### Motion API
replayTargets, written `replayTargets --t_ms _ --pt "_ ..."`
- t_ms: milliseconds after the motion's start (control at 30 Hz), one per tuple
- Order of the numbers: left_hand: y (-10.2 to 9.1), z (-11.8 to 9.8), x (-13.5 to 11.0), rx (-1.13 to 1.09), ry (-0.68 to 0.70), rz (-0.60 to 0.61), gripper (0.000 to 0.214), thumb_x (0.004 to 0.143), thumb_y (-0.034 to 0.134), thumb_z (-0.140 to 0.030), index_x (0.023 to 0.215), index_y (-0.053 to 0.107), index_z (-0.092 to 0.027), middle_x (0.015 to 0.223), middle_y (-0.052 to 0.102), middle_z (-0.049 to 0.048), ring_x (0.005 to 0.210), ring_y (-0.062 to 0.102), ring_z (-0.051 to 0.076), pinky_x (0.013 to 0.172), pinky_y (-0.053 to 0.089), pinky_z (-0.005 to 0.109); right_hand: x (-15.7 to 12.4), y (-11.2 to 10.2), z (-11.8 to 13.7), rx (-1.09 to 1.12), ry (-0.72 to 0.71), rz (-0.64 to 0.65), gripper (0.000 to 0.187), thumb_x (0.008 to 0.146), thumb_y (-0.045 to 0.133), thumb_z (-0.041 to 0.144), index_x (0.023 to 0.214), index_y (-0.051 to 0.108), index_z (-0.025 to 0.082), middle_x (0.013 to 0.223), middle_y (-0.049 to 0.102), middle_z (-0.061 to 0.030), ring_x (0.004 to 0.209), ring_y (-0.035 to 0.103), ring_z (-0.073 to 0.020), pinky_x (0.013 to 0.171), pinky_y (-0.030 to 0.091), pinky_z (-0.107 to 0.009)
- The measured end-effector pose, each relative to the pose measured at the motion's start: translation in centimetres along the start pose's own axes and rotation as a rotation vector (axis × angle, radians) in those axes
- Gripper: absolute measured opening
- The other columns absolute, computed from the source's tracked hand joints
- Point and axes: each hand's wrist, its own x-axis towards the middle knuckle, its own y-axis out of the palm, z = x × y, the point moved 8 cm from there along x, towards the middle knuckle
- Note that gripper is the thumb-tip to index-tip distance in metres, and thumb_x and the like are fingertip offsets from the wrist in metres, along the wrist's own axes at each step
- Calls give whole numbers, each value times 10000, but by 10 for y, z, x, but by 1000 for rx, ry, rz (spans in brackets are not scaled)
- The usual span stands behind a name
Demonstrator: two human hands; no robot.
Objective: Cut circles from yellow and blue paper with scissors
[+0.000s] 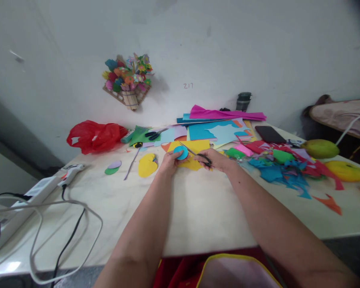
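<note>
The left hand (168,161) held a blue paper circle (180,152) by its lower left edge. Its fingers were pinching the paper, near the middle of the table (209,216). The right hand (215,160) had its fingers curled around the black handles of the scissors (205,159). The blades pointed left, toward the top edge of the circle, but I could not tell if they touched it.

A yellow sheet (202,145) lay just behind and under the hands. Pale table top showed between the two arms, all the way down to the near edge, so there was room to move that way.

On the left, yellow paper shapes (148,166) sat near the left hand. Farther out were a purple circle (115,164) and a green circle (111,171), one partly over the other. A white cord (100,224) looped near the left front edge.

On the right, a heap of paper scraps (281,174) lay near the right arm, so it was tighter there. An orange scrap (329,204) lay closer to the front edge.
</note>
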Motion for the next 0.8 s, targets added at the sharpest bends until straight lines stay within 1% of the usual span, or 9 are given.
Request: replayTargets --t_ms 167,300,367,467,600,700,800 --pt "-1 -1 0 -10 5 -13 98 679 768 -128 745 709 -85 792 751 109 790 748 247 782 640 350 1 -1 -2 21 -4 4 381 740 745 457 610 532 169 494 512 23 368 398 -56 382 244 -227" --pt "-1 -2 0 9 14 -11 107 699 790 -135 740 706 -82 756 741 103 772 750 228 724 638 291 1 -3 0 41 -9 -25 393 696 781 448 594 530 164 476 489 36 361 383 -51 374 259 -219" --pt "-2 -3 -1 23 26 -19 114 714 798 -144 745 707 -82 764 743 105 786 753 225 718 637 278 0 -4 0 54 2 -48 390 699 782 445 603 528 165 475 493 40 358 379 -48 367 265 -211" --pt "-4 -3 -2 45 35 -41 117 744 793 -164 754 711 -82 802 754 119 821 756 228 740 640 286 0 -6 -1 35 25 -86 354 732 769 433 660 555 161 495 533 33 358 419 -54 353 263 -196" --pt "-6 -4 -2 61 42 -75 141 764 794 -199 761 714 -83 798 756 122 817 760 231 717 645 283 1 -12 -8 -41 95 -163 308 743 786 408 814 625 155 510 581 27 350 467 -74 338 269 -189" --pt "-8 -4 -3 66 43 -103 166 763 803 -215 762 715 -74 806 757 140 814 762 242 715 647 294 3 -18 -11 -114 112 -245 305 725 809 411 788 647 160 495 565 34 356 479 -85 374 354 -204" --pt "-9 -4 -5 66 39 -128 166 769 797 -205 754 712 -63 806 754 151 807 761 237 693 640 273 2 -21 -6 -324 110 -306 288 722 798 442 759 701 173 491 572 26 386 529 -117 422 405 -233"
